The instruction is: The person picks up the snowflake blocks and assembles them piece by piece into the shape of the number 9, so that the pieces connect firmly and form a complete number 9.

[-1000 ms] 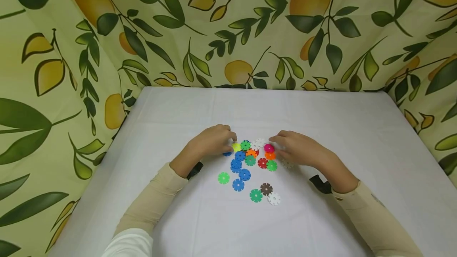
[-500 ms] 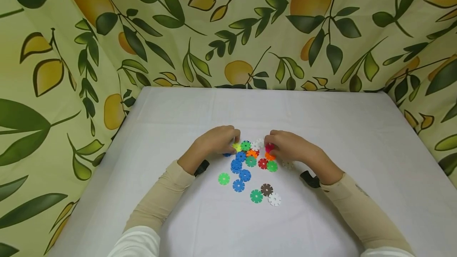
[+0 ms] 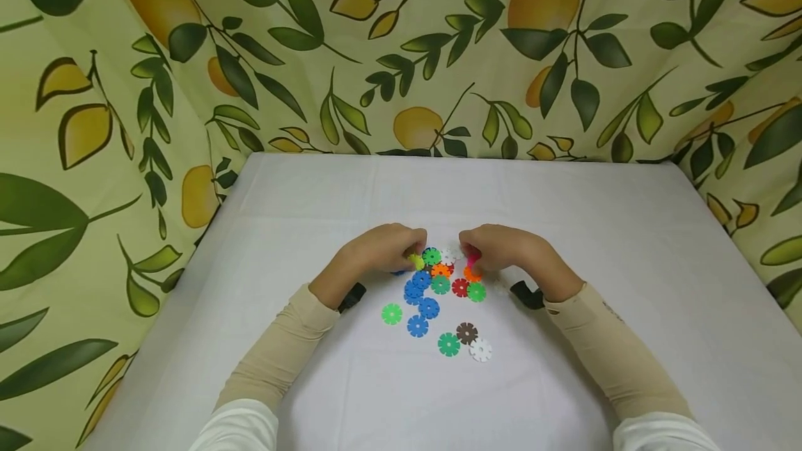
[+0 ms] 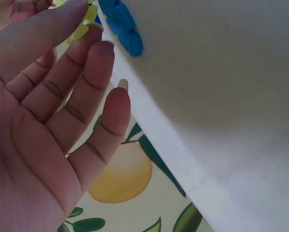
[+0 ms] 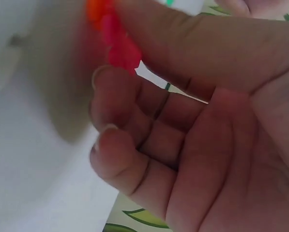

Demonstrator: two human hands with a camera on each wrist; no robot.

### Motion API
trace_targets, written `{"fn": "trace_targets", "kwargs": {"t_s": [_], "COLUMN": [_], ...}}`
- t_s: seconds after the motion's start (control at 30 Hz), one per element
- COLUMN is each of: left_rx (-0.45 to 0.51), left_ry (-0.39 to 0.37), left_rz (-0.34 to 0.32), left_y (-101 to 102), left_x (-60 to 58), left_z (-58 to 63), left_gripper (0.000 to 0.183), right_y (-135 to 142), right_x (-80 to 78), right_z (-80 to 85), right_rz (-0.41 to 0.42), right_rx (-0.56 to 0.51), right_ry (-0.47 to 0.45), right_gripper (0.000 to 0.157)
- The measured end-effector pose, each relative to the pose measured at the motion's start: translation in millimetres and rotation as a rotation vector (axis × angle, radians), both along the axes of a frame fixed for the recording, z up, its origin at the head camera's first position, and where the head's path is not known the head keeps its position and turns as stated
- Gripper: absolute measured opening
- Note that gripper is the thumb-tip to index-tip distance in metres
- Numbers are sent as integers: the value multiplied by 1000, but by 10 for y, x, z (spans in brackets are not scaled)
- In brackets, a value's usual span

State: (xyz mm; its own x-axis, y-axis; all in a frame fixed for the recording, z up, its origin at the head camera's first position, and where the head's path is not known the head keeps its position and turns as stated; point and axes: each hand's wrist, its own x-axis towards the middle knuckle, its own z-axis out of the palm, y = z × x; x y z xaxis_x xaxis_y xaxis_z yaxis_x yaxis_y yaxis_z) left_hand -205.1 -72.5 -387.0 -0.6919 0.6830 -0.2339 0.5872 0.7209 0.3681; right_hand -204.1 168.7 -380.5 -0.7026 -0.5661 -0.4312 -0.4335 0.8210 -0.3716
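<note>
My left hand (image 3: 385,249) pinches a yellow notched plastic disc (image 3: 417,262) between thumb and fingertips, at the left of a pile of such discs. In the left wrist view, the thumb lies over this yellow disc (image 4: 90,15), while the other fingers are loosely bent. Opposite, my right hand (image 3: 504,249) pinches a pink notched disc (image 3: 473,257); its lower fingers curl in the right wrist view, where the pink disc (image 5: 124,52) shows beside the thumb. An orange disc (image 3: 473,275) lies just below it. A green disc (image 3: 431,256) sits between the hands.
Several blue discs (image 3: 421,279) lie in a chain below the pile. Nearer me are a lime disc (image 3: 391,314), a brown disc (image 3: 466,333), a green disc (image 3: 448,344) and a white disc (image 3: 480,349). A fruit-patterned curtain (image 3: 376,103) borders the white table (image 3: 326,193).
Both hands have moved inward toward the pile. The left fingers have closed on the yellow disc and the right fingers on the pink one. The other discs stay in place.
</note>
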Motion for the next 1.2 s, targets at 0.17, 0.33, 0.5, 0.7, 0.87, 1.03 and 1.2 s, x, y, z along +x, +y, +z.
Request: {"fn": "trace_targets", "kwargs": {"t_s": [0.17, 0.33, 0.5, 0.7, 0.87, 1.03, 1.2], "left_rx": [15, 50, 119, 217, 289, 387, 504], "left_ry": [1, 24, 47, 107, 191, 298, 439], "left_rz": [2, -5, 0, -1, -31, -105, -188], "left_y": [-37, -116, -177, -215, -214, -207, -199], "left_x": [4, 5, 12, 40, 107, 182, 230], "left_z": [37, 102, 208, 341, 420, 437, 465], "left_gripper": [17, 8, 6, 8, 14, 13, 10], "right_y": [-4, 30, 89, 134, 135, 152, 183], "right_x": [-33, -55, -73, -104, -90, -18, 56], "right_z": [51, 170, 302, 474, 551, 593, 656], "right_rz": [-36, -84, -80, -59, 2, 59, 84], "right_rx": [-34, -35, -88, -215, -345, -479, -586], "right_ry": [-62, -135, -185, -156, -83, -77, -39], "right_gripper": [19, 9, 10, 10, 9, 10, 11]}}
